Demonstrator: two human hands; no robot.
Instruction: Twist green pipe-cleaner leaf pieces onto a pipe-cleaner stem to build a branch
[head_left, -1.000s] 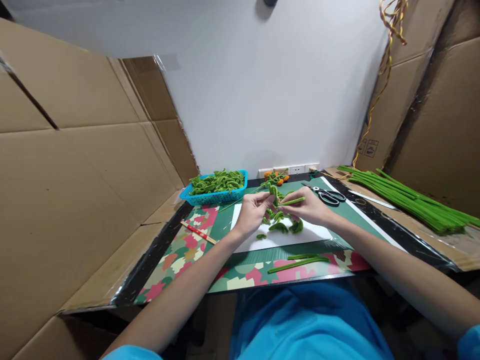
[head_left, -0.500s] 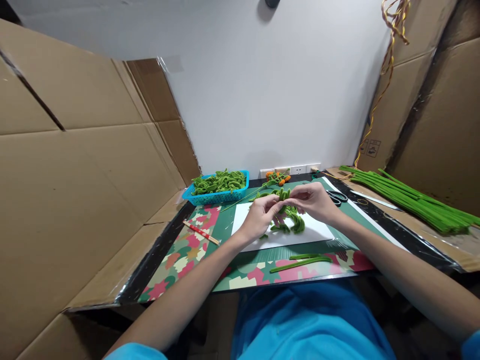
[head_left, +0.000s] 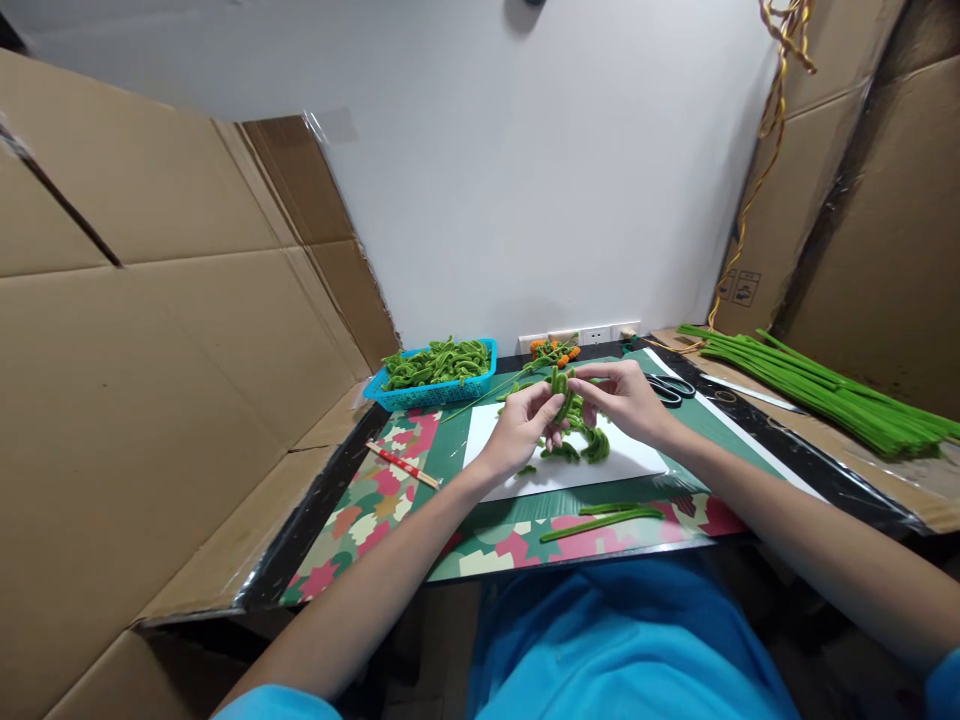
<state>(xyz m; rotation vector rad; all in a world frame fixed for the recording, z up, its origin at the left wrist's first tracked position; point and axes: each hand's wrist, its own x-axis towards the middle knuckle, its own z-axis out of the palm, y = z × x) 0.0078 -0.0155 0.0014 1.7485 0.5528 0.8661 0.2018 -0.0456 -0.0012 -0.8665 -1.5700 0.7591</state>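
Note:
Above the white sheet [head_left: 495, 478], my left hand [head_left: 523, 425] pinches a small piece of curled green fuzzy stems [head_left: 559, 388]. My right hand [head_left: 616, 398] is closed on the same piece from the right, its thumb and forefinger at the piece's edge. More curled green pieces [head_left: 596, 446] lie on the sheet under and beside my hands, partly hidden by them. Two straight green stems [head_left: 600, 525] rest near the table's front edge.
A blue basket [head_left: 442, 393] full of curled green pieces stands back left. Orange flowers [head_left: 555, 352] and black scissors [head_left: 671, 390] lie behind my hands. Long green stems [head_left: 832, 395] are at the right, red-wrapped chopsticks [head_left: 403, 465] at the left. Cardboard walls flank the table.
My fingers have shifted around the green piece, which now stands more upright and shows more between them. The view has moved slightly.

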